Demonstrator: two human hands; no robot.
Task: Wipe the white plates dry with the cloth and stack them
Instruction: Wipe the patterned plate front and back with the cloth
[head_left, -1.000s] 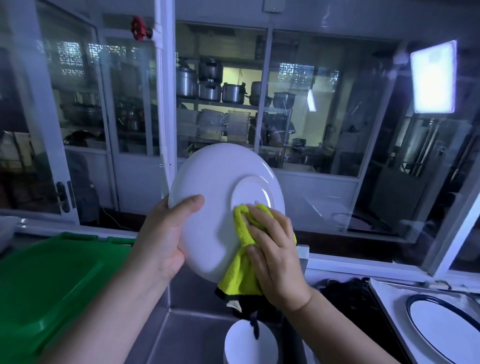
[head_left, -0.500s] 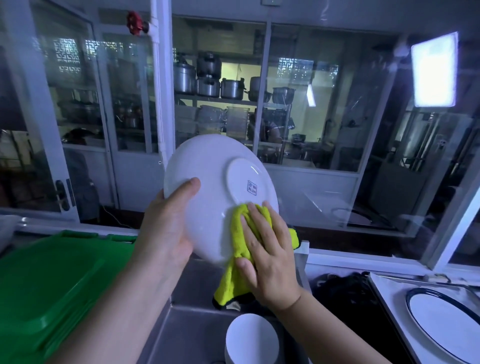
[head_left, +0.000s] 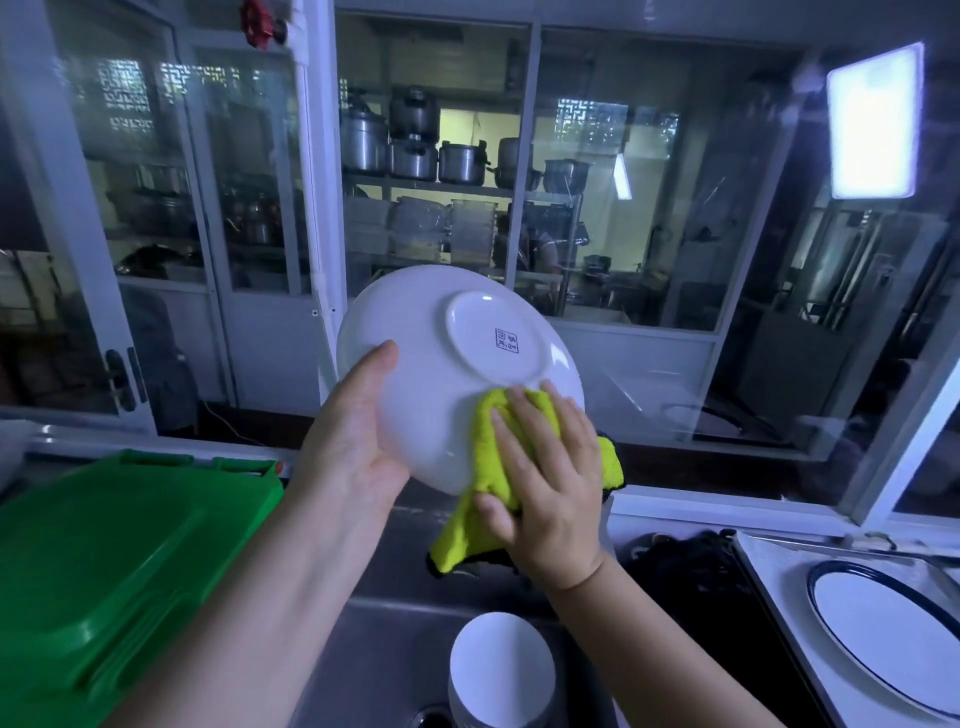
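Observation:
A white plate (head_left: 436, 374) is held up over the sink with its underside toward me, a blue stamp in its foot ring. My left hand (head_left: 353, 441) grips its left rim, thumb on the back. My right hand (head_left: 545, 473) presses a yellow cloth (head_left: 488, 467) against the plate's lower right edge, thumb pinching the cloth's hanging part. A stack of white plates (head_left: 498, 670) stands in the sink below. A white plate with a dark blue rim (head_left: 883, 629) lies at the right.
A green plastic crate lid (head_left: 104, 561) fills the left. The steel sink (head_left: 374, 649) lies below my hands. A dark mass (head_left: 685, 577) sits right of the sink, beside a white tray (head_left: 769, 582). Glass windows (head_left: 623, 208) stand close ahead.
The plate has turned so its foot ring rose to the upper middle. My right hand and the cloth slid from the foot ring down to the lower right rim.

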